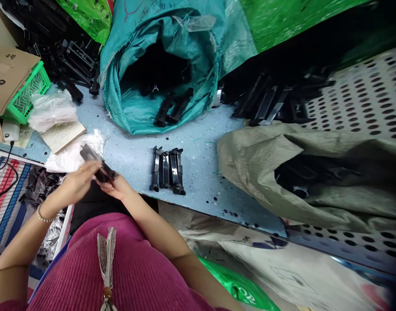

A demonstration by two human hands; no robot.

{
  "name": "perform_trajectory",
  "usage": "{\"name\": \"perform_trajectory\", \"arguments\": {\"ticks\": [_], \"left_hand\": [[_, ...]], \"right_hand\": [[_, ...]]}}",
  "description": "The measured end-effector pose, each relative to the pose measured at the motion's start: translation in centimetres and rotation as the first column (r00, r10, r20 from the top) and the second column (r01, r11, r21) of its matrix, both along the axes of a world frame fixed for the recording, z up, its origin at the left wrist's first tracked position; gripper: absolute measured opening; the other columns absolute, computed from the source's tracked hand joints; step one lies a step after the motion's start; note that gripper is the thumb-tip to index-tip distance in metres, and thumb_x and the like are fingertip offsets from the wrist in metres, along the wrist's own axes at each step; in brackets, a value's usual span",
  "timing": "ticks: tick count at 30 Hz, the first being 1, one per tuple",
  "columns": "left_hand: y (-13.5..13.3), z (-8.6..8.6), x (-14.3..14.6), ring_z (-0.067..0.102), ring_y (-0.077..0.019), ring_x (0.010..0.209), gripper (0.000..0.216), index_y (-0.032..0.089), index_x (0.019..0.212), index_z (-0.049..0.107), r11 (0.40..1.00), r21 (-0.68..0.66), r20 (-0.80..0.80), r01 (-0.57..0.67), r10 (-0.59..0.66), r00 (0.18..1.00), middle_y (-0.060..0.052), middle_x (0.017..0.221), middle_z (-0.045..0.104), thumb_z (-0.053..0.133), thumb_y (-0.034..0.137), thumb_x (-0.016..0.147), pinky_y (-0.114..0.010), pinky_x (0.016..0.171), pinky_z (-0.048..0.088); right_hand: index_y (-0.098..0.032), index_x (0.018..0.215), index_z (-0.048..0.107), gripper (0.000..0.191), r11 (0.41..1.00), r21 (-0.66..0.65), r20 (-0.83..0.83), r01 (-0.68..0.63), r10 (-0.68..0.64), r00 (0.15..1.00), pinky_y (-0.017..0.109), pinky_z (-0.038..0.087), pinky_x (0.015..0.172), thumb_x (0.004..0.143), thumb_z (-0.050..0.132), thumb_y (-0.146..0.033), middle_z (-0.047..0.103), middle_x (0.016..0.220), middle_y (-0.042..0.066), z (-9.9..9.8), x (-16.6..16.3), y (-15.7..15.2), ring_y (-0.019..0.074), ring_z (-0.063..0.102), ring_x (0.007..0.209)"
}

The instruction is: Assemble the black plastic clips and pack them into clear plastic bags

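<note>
Both my hands meet at the near left edge of the blue speckled table [201, 164]. My left hand [76, 181] is closed around a long black plastic part [96, 162], with a ring on one finger and a bead bracelet on the wrist. My right hand [116, 186] grips the same part at its lower end. A row of several matching black parts [167, 169] lies side by side on the table, to the right of my hands.
A teal woven sack [146, 77] with black parts inside lies open at the back. A grey-green sack [282, 172] sits at the right, on a perforated white sheet [366, 95]. Clear plastic bags [53, 110], a green crate [29, 93] and cardboard stand at the left.
</note>
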State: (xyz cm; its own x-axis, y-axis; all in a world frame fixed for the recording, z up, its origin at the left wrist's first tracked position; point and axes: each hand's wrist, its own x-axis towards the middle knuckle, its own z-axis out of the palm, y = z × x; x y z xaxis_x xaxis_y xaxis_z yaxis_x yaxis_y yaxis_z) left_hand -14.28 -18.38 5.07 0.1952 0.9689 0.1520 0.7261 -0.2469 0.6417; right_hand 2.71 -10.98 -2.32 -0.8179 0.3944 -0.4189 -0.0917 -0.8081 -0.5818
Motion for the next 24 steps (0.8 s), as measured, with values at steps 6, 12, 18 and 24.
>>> {"name": "perform_trajectory", "arguments": {"ticks": [6,12,18,24], "left_hand": [[-6.4,3.0,2.2,0.060,-0.0273,0.131,0.065,0.026,0.157,0.042,0.998,-0.060,-0.036,0.010,-0.012,0.999,-0.014,0.143,0.059,0.062,0.024,0.094,-0.042,0.110,0.054],[-12.6,-3.0,-4.0,0.072,-0.0283,0.103,0.020,0.018,0.101,0.077,0.578,-0.784,-0.335,-0.226,-0.088,0.938,-0.011,0.104,0.075,0.060,0.029,0.095,-0.039,0.094,0.056],[-12.7,-11.4,-4.2,0.070,-0.0233,0.098,0.024,0.012,0.107,0.069,0.243,-0.862,-0.490,-0.445,-0.170,0.855,-0.007,0.106,0.071,0.069,0.032,0.094,-0.039,0.085,0.059],[-6.6,-7.5,-3.4,0.070,-0.0228,0.093,0.033,0.014,0.094,0.074,0.597,-0.689,-0.458,-0.412,0.083,0.885,-0.010,0.091,0.073,0.047,0.032,0.103,-0.033,0.087,0.051]], "right_hand": [[-0.023,0.111,0.070,0.025,0.778,0.605,0.163,-0.167,0.083,0.983,0.025,0.050,0.057,0.096,0.060,-0.041,0.066,0.079,0.000,4.9,2.3,-2.2,0.0145,0.061,0.064],[-0.022,0.130,0.067,0.034,0.326,0.804,0.595,-0.498,-0.453,0.664,0.044,0.054,0.091,0.102,0.049,-0.031,0.068,0.118,0.013,7.2,10.5,2.3,0.0278,0.066,0.103],[-0.004,0.146,0.051,0.051,0.175,0.439,0.683,-0.881,-0.702,0.201,0.055,0.051,0.093,0.097,0.054,-0.021,0.055,0.137,0.028,4.9,14.4,4.8,0.0433,0.055,0.119],[-0.008,0.152,0.044,0.056,0.211,0.537,0.714,-0.817,-0.629,0.307,0.046,0.056,0.084,0.098,0.051,-0.023,0.067,0.117,0.023,3.1,14.2,3.5,0.0353,0.068,0.102]]}}
